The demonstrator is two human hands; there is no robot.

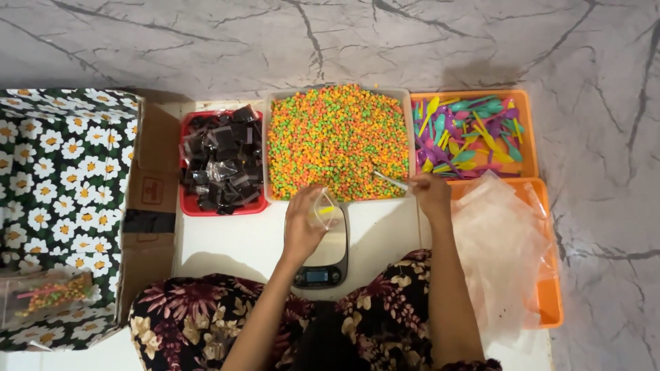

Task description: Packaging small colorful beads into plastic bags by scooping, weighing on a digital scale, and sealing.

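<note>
nearest the camera is the person's lap in a dark floral fabric (206,316), both forearms reaching out over it toward a low white table (234,240). the left hand (302,223) grips a small clear plastic pouch (324,213), fingers pinched around its mouth so it stays open and upright just above the digital kitchen scale (323,257), apparently so that what goes in can be weighed there. a bit of yellow shows inside the pouch, though what it is cannot be made out. the right hand (432,194) is curled around the handle of a thin pale scoop (390,180), whose far end lies in the big tray of orange, green and yellow pellets (333,141) directly behind the scale, within easy reach. left of that tray, a red tray (221,161) holds small clear packets of something dark. to the right, an orange tray (471,130) holds plastic spoons in purple, teal and yellow, and below it another orange tray (550,302) carries a loose heap of empty clear bags (498,247), just beside the right forearm. on the far left an open cardboard box (148,213) lined with a daisy-print cloth (62,185) holds a filled bag (48,292) of pellets. everything rests on a marble-patterned floor (598,82).
</note>
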